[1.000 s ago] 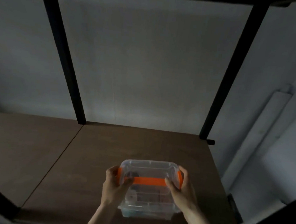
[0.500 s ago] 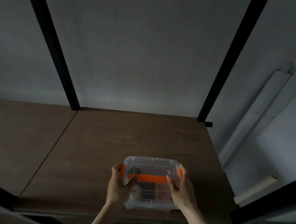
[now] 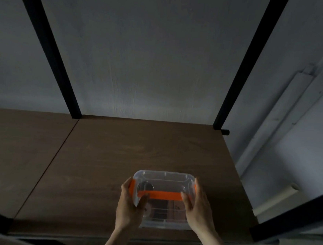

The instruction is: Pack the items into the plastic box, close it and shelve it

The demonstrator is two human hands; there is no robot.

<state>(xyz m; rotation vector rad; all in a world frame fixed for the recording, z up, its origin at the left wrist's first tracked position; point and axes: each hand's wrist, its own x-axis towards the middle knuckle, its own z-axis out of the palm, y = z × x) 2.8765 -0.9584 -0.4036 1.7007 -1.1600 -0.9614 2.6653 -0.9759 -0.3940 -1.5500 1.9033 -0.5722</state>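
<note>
Plastic box (image 3: 163,199) sits near the front edge of the brown wooden shelf (image 3: 116,157), a bit right of the middle. I see one box. It is see-through, with a clear lid on top and one orange handle (image 3: 160,195) lying flat across the lid. The lid looks shut, so I think the packing and closing are done and the box only needs its last spot on the shelf.

My left hand (image 3: 131,206) is wrapped on the left side of the box, thumb on the lid and fingers down the side by the orange clip (image 3: 132,187). My right hand (image 3: 198,209) does the same on the right side. So that is two hands, both holding the box, one on each short end.

I think the box is light and stiff. The walls will not squash much, but smooth plastic can slip, so the two ends near the clips seem the best place to hold. The handle is another place to grab it.

Inside I can see a round dark thing (image 3: 145,187) near the back left and some darker things lower down. It is too dim to count them or say what they are. They may slide and rattle if the box tips.

Two black posts (image 3: 240,70) stand at the back of the shelf, in front of one grey wall (image 3: 151,64).
</note>
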